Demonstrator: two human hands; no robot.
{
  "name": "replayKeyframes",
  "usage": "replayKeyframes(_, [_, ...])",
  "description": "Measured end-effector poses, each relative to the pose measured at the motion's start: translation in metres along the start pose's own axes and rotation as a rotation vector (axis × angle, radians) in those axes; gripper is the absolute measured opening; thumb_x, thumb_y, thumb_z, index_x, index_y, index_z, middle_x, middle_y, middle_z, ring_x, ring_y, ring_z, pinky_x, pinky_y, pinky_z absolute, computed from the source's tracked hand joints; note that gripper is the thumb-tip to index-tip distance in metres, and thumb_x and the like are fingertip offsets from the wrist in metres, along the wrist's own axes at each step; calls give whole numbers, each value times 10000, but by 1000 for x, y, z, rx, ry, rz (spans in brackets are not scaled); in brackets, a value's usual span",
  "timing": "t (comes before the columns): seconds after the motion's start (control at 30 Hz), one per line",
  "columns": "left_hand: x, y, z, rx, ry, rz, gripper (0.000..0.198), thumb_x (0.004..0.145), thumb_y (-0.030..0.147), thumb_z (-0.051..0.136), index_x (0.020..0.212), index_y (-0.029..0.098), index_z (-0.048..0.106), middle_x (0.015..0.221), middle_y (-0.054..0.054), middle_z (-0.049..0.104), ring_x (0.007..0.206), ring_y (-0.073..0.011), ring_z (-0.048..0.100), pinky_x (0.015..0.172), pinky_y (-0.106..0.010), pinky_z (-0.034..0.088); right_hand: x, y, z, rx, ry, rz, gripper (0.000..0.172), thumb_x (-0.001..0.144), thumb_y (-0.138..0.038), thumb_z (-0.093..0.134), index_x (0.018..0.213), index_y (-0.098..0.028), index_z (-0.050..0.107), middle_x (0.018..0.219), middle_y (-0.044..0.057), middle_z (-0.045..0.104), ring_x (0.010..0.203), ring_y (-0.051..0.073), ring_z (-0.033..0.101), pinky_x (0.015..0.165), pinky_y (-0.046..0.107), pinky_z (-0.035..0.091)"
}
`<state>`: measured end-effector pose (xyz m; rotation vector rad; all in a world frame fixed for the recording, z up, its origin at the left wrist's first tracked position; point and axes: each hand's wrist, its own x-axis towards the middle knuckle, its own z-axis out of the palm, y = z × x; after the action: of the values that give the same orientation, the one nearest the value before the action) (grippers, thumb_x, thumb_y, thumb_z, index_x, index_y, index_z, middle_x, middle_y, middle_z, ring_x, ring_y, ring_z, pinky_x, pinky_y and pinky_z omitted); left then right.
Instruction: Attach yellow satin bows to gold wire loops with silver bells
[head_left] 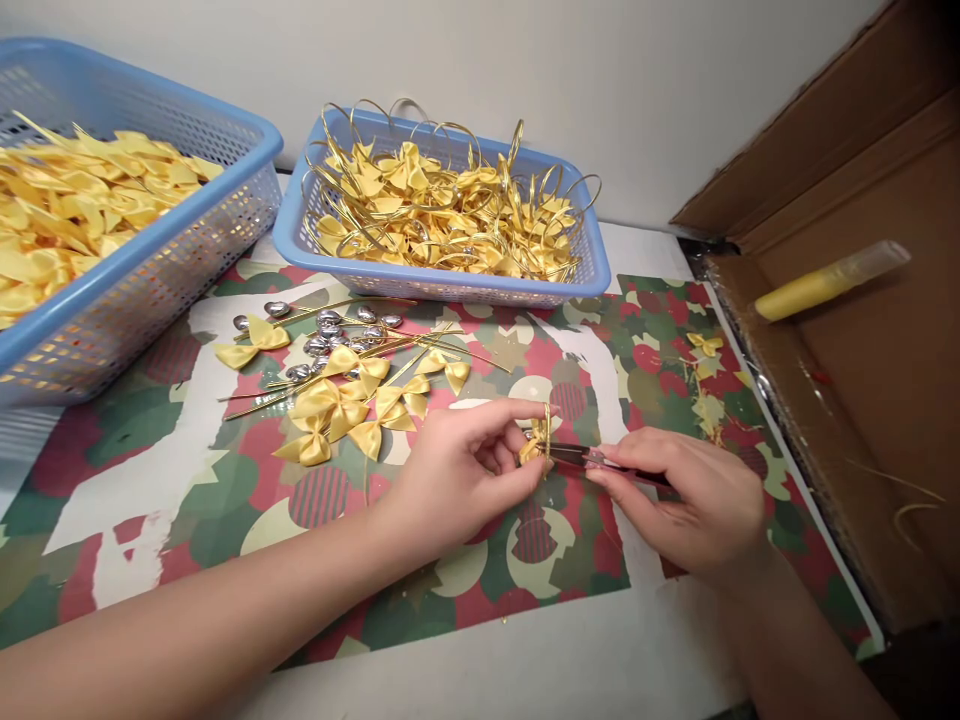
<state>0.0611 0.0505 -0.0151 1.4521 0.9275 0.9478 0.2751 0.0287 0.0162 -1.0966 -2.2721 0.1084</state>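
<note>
My left hand (pixel 480 455) pinches a yellow ribbon bow (pixel 531 448) with a loop of gold cord (pixel 547 430) standing up at its fingertips. Closed around a pair of dark tweezers (pixel 574 455), my right hand (pixel 690 500) brings their tips against the bow and cord. Part of a silver bell-like bead shows beside the bow, mostly covered by fingers. To the left on the patterned sheet lie several loose yellow bows (pixel 330 405), along with several silver beads (pixel 330 320) and straight gold cords (pixel 465 350).
A blue basket (pixel 435 278) of bows with gold loops stands at the back. Another blue basket (pixel 247 170), full of yellow bows, is at the left. Cardboard (pixel 847 400) walls the right side, with a yellow tube (pixel 825 283) against it. Ribbon scraps (pixel 709 410) lie near the sheet's right edge.
</note>
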Motion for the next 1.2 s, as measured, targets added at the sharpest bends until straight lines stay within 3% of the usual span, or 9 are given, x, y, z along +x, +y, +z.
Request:
replayKeyframes(0.6, [0,1,-1,-60,-40,-85,323,793,204,676,1101,114,648,661,13,607,541,-82,537,517,-204,486,1,4,0,29,30,-41,205,819,-89,705,923,-224,591,696,-7,731,592,154,679,515,279,521])
replayKeyframes(0.97, [0,1,-1,-38,-46,-87,299,795,195,672,1085,132,640,672,13,625,554,-85,545,528,-209,487,1,5,0,31,14,-35,131,848,-117,672,894,-220,604,679,-15,722,616,148,693,553,257,547])
replayKeyframes(1.07, [0,2,-2,-32,-47,-87,296,797,195,670,1085,139,631,672,15,621,552,-86,546,530,-212,488,1,7,-4,81,-5,9,132,839,-127,679,888,-224,603,709,-12,732,631,147,700,563,247,560])
replayKeyframes(1.2, [0,2,-3,-49,-61,-95,245,804,197,673,1037,156,607,682,25,594,564,-81,540,528,-203,474,-3,20,-10,50,43,200,135,818,-223,714,912,-226,617,783,10,740,583,139,681,492,234,543])
